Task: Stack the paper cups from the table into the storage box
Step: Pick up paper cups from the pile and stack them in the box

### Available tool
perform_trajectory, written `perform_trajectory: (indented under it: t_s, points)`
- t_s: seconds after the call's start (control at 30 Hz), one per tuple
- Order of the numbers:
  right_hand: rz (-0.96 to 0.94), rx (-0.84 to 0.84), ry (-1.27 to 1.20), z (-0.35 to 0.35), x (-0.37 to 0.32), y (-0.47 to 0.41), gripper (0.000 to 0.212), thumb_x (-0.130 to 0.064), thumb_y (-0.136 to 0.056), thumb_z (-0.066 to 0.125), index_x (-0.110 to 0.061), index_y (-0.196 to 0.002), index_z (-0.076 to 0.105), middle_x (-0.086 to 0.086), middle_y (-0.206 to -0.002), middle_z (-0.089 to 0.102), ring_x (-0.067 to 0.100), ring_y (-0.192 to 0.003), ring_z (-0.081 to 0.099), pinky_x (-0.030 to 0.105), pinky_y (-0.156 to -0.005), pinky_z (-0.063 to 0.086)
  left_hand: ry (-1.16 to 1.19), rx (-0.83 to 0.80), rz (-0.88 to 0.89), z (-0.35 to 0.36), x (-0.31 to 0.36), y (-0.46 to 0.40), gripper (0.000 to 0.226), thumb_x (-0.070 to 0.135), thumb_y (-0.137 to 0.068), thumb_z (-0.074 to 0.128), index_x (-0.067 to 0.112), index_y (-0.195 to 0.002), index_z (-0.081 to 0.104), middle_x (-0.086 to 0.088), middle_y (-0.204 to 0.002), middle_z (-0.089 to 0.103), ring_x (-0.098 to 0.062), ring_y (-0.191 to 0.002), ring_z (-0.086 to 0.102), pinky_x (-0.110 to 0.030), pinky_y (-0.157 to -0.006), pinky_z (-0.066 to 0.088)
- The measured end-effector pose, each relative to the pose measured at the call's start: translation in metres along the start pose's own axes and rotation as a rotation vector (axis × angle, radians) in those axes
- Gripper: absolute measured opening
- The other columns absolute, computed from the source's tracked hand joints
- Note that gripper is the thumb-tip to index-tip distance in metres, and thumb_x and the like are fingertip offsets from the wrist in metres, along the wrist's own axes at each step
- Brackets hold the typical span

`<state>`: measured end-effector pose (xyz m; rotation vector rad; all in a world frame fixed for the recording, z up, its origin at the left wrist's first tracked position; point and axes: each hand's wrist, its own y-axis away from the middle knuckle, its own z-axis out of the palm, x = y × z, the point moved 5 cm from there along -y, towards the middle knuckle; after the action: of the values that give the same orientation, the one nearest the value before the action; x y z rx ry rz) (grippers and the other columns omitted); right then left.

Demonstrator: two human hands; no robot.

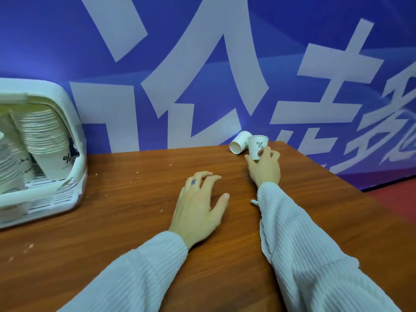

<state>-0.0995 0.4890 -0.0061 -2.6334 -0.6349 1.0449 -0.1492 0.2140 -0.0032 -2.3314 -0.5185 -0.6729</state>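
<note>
White paper cup (258,147) pinched upright in right hand (265,168); left hand (198,207) spread, well apart

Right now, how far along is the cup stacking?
Mostly done: the storage box at the table's left already holds tall stacks of cups. In hand: the right hand grips an upright cup near the table's far edge; the left hand rests open on the table. Left: that cup plus one lying on its side beside it.

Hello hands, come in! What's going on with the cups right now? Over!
Right hand gripping upright paper cup at table's far edge. Left hand open, flat on table. Second cup tipped over beside it. Storage box far left; path open.
</note>
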Motion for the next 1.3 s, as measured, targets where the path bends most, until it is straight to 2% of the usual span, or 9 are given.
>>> perform_trajectory:
  t_s: [0.1, 0.23, 0.37, 0.6, 0.8, 1.0, 1.1, 1.2, 1.3]
  points:
    - [0.063, 0.099, -0.103, -0.014, 0.002, 0.005, 0.033, -0.037, -0.095, 0.064, -0.018, -0.116, 0.047, 0.008, -0.127, 0.048, 0.032, -0.098, 0.062, 0.038, -0.075, 0.047, 0.0, 0.006, -0.007, 0.0, 0.0, 0.003, 0.048, 0.057, -0.098, 0.047, 0.037, -0.142, 0.047, 0.019, -0.146, 0.034, -0.004, -0.133, 0.036, -0.04, -0.105, 0.047]
    - [-0.044, 0.051, -0.129, -0.011, -0.004, 0.004, 0.077, -0.041, -0.089, 0.07, -0.025, -0.154, 0.032, 0.007, -0.158, 0.038, 0.029, -0.14, 0.045, 0.045, -0.107, 0.047, -0.013, 0.008, -0.01, -0.001, 0.0, 0.005, 0.049, 0.059, -0.098, 0.045, 0.038, -0.143, 0.045, 0.021, -0.147, 0.032, -0.003, -0.132, 0.037, -0.039, -0.103, 0.05]
    - [-0.152, -0.11, 0.016, 0.005, -0.009, 0.0, 0.076, -0.044, -0.09, 0.069, -0.03, -0.156, 0.034, 0.004, -0.146, 0.052, 0.028, -0.132, 0.052, 0.047, -0.106, 0.048, -0.017, 0.004, -0.019, -0.002, -0.001, 0.003, 0.049, 0.057, -0.099, 0.046, 0.037, -0.143, 0.045, 0.02, -0.147, 0.032, -0.003, -0.133, 0.036, -0.039, -0.106, 0.047]
    - [-0.377, -0.149, 0.222, 0.018, -0.025, 0.004, 0.091, -0.027, -0.087, 0.066, -0.025, -0.163, 0.018, 0.002, -0.173, 0.008, 0.027, -0.159, 0.008, 0.045, -0.128, 0.014, -0.025, 0.01, -0.025, 0.0, -0.002, 0.001, 0.048, 0.053, -0.099, 0.049, 0.036, -0.143, 0.045, 0.018, -0.147, 0.033, -0.005, -0.126, 0.043, -0.038, -0.104, 0.048]
    - [-0.461, 0.01, 0.318, 0.019, -0.036, 0.013, 0.072, -0.039, -0.081, 0.071, -0.021, -0.146, 0.045, 0.008, -0.144, 0.048, 0.029, -0.134, 0.045, 0.041, -0.112, 0.039, -0.012, 0.047, -0.044, -0.005, -0.004, 0.002, 0.048, 0.047, -0.099, 0.052, 0.033, -0.145, 0.045, 0.015, -0.148, 0.034, -0.005, -0.136, 0.034, -0.037, -0.113, 0.04]
    - [-0.295, -0.042, -0.059, -0.008, -0.045, 0.035, 0.061, -0.047, -0.08, 0.078, -0.022, -0.127, 0.047, -0.003, -0.119, 0.057, 0.018, -0.107, 0.056, 0.033, -0.09, 0.047, 0.094, 0.061, -0.14, -0.008, -0.009, 0.0, 0.06, 0.046, -0.096, 0.06, 0.03, -0.15, 0.038, 0.011, -0.149, 0.036, -0.009, -0.138, 0.034, -0.038, -0.114, 0.039]
    - [-0.224, -0.371, -0.721, -0.007, -0.073, 0.086, 0.048, -0.043, -0.085, 0.074, -0.023, -0.122, 0.053, -0.006, -0.116, 0.064, 0.009, -0.104, 0.062, 0.027, -0.086, 0.049, 0.427, 0.063, -0.314, -0.009, -0.02, -0.001, 0.105, 0.062, -0.081, 0.073, 0.04, -0.159, 0.007, 0.008, -0.161, 0.029, -0.011, -0.146, 0.032, -0.04, -0.116, 0.035]
    - [-0.398, -0.598, -0.718, 0.004, -0.099, 0.122, 0.032, -0.045, -0.095, 0.056, -0.016, -0.104, 0.066, -0.006, -0.096, 0.069, 0.007, -0.092, 0.063, 0.028, -0.084, 0.05, 0.619, 0.168, -0.433, -0.018, -0.03, -0.004, 0.118, 0.059, -0.078, 0.079, 0.045, -0.158, -0.007, 0.005, -0.15, 0.044, -0.014, -0.128, 0.052, -0.038, -0.104, 0.046]
    - [-0.268, -0.314, -0.732, 0.008, -0.097, 0.081, 0.034, -0.044, -0.1, 0.052, -0.018, -0.109, 0.07, -0.005, -0.104, 0.072, 0.012, -0.101, 0.066, 0.037, -0.095, 0.053, 0.663, 0.218, -0.479, -0.019, -0.036, -0.003, 0.108, 0.045, -0.086, 0.078, 0.044, -0.159, -0.001, 0.007, -0.149, 0.044, -0.012, -0.125, 0.051, -0.031, -0.095, 0.049]
